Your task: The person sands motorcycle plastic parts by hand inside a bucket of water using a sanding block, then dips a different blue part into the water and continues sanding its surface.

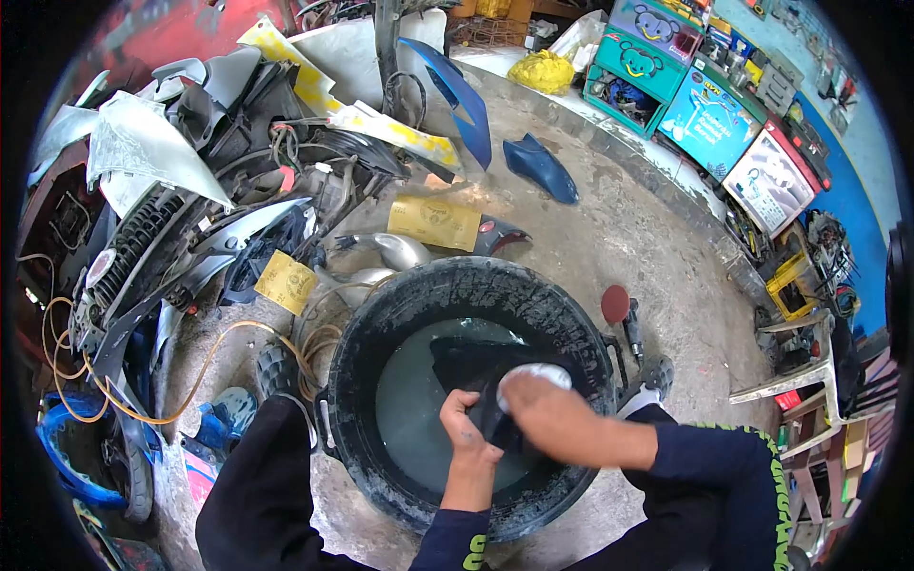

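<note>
Between my knees stands a large black tub [357, 328] with cloudy water [405, 409] in its bottom. A dark, curved panel [466, 360] is tilted inside the tub, its lower part over or in the water. My left hand [466, 436] is closed on the panel's near edge, thumb up. My right hand [557, 419] is bent over the panel, closed on a pale, rounded pad [549, 373] pressed at its surface. The right fingertips are slightly blurred, and the pad's exact kind cannot be made out.
Yellow sandpaper sheets [433, 221] lie beyond the tub, near a silver part [405, 251]. A red-disc sander [616, 305] is at its right. Motorcycle panels [152, 152] pile up at left, with an orange hose [219, 338]. A blue panel [541, 169] lies farther off; a plastic chair [809, 381] stands right.
</note>
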A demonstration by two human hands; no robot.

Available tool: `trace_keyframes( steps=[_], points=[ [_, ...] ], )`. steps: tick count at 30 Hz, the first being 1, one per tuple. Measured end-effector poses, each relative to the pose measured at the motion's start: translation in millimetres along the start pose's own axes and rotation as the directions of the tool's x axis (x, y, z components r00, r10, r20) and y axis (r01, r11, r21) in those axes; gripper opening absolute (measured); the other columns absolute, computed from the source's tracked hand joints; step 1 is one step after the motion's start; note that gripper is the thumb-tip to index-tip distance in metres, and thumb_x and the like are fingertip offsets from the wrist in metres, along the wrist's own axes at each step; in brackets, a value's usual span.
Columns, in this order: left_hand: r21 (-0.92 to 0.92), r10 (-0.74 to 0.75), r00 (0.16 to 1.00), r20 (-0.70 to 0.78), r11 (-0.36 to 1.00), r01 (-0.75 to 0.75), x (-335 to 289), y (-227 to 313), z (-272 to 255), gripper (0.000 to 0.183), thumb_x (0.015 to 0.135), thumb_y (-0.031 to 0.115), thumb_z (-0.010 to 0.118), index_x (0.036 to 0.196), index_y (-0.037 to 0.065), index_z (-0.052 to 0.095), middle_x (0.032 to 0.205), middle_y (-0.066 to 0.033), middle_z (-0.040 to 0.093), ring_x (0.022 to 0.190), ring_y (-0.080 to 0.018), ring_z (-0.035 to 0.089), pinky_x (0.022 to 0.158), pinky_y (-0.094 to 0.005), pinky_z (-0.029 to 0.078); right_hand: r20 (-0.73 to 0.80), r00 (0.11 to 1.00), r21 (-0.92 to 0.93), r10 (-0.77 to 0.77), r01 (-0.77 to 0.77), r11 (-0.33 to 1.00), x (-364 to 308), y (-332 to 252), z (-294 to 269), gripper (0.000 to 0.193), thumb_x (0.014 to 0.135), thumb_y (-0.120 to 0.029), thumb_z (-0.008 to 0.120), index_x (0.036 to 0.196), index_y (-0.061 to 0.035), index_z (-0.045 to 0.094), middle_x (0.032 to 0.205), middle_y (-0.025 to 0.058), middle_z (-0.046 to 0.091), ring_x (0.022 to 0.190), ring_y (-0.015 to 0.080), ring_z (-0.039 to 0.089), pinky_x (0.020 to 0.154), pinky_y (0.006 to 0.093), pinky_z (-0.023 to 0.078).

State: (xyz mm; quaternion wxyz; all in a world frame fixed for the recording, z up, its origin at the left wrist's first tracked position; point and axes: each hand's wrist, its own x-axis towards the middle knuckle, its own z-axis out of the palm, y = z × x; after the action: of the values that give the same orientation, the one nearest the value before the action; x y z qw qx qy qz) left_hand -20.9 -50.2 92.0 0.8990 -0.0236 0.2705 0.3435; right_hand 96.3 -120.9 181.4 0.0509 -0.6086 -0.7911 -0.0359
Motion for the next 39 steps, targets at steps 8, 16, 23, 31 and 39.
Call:
trace_keyframes(
  steps=[8, 16, 23, 31, 39],
  points=[
    [0.012, -0.031, 0.999, 0.009, 0.999, 0.031, 2, -6, 5, 0.041, 0.074, 0.025, 0.052, 0.102, -0.001, 0.066, 0.105, -0.0154, 0.069, 0.097, -0.0327, 0.067, 0.092, -0.0446, 0.054, -0.014, 0.997, 0.019, 0.075, -0.075, 0.997, -4, 13, 15, 0.030, 0.079, -0.009, 0.061, 0.105, 0.0055, 0.062, 0.096, 0.0230, 0.067, 0.093, 0.0345, 0.069, 0.080, 0.0407, 0.057],
    [-0.024, -0.056, 0.998, 0.026, 0.998, 0.056, -8, -6, 14, 0.044, 0.078, 0.023, 0.048, 0.109, -0.003, 0.065, 0.106, -0.0165, 0.070, 0.096, -0.0328, 0.069, 0.090, -0.0457, 0.056, 0.023, 0.995, 0.020, 0.101, -0.102, 0.995, -15, 19, 21, 0.041, 0.080, -0.006, 0.058, 0.117, 0.0107, 0.060, 0.112, 0.0265, 0.066, 0.104, 0.0376, 0.067, 0.090, 0.0416, 0.054],
    [-0.019, -0.070, 0.997, 0.021, 0.997, 0.070, -6, -10, 21, 0.041, 0.075, 0.025, 0.052, 0.103, -0.001, 0.066, 0.105, -0.0146, 0.070, 0.095, -0.0310, 0.068, 0.088, -0.0426, 0.055, -0.017, 0.996, -0.053, 0.084, -0.085, 0.995, -6, 35, 15, 0.045, 0.080, -0.007, 0.057, 0.122, 0.0112, 0.056, 0.110, 0.0248, 0.065, 0.099, 0.0370, 0.066, 0.086, 0.0415, 0.054],
    [-0.067, -0.069, 0.989, 0.133, 0.995, 0.079, 0, -5, 5, 0.049, 0.078, 0.024, 0.049, 0.114, -0.005, 0.063, 0.113, -0.0178, 0.069, 0.102, -0.0332, 0.067, 0.096, -0.0448, 0.053, 0.005, 1.000, -0.128, 0.028, -0.027, 0.991, 7, 37, 20, 0.040, 0.079, -0.013, 0.059, 0.112, 0.0100, 0.062, 0.103, 0.0236, 0.068, 0.093, 0.0324, 0.068, 0.082, 0.0392, 0.054],
    [0.010, -0.126, 0.974, 0.188, 0.992, 0.127, -1, -4, -2, 0.053, 0.079, 0.025, 0.047, 0.120, -0.006, 0.060, 0.114, -0.0195, 0.068, 0.106, -0.0355, 0.066, 0.097, -0.0471, 0.053, 0.026, 1.000, 0.042, 0.010, -0.011, 0.999, 3, 56, 28, 0.033, 0.080, -0.008, 0.060, 0.107, 0.0094, 0.062, 0.100, 0.0249, 0.068, 0.096, 0.0343, 0.069, 0.082, 0.0408, 0.056]
  ],
)
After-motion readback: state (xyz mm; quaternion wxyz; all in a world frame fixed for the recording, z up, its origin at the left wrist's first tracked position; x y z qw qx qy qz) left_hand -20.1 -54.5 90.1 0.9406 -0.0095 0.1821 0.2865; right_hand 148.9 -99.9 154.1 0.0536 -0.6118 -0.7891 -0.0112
